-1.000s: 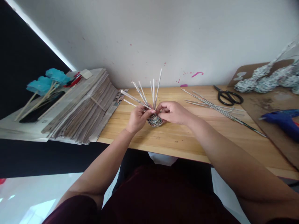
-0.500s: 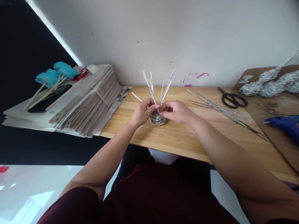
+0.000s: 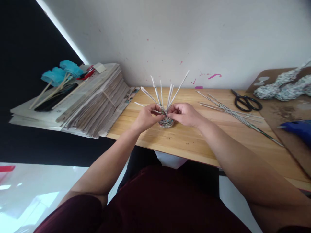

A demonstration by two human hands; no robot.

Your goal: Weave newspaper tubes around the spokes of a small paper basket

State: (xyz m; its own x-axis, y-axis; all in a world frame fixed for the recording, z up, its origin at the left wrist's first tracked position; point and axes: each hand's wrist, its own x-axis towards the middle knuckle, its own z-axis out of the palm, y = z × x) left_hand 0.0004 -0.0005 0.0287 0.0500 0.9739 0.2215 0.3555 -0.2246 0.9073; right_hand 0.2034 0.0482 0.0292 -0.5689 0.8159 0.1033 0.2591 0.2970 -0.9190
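Note:
A small round basket (image 3: pixel 166 122) woven from rolled newspaper strips stands on the wooden table, with several upright paper sticks (image 3: pixel 156 91) fanning out from it. My left hand (image 3: pixel 148 117) is closed at the basket's left rim, thumb and fingers pinching a paper stick. On the other side my right hand (image 3: pixel 183 114) is also closed, its fingertips pinched at the rim close to the left thumb. The fingers partly cover the upper weave, and what the right fingertips grip is too small to tell.
Loose paper sticks (image 3: pixel 233 114) and black scissors (image 3: pixel 246 102) lie to the right. Beyond them are woven paper pieces (image 3: pixel 282 87) and a blue tool (image 3: pixel 297 129) on cardboard. A newspaper stack (image 3: pixel 104 103) with blue paper flowers (image 3: pixel 60 72) is at left; behind is a wall.
The view has shifted slightly. The upright sticks now spread wider, one leaning farther right and another farther left. Both hands stay at the basket rim with their fingers slightly rearranged.

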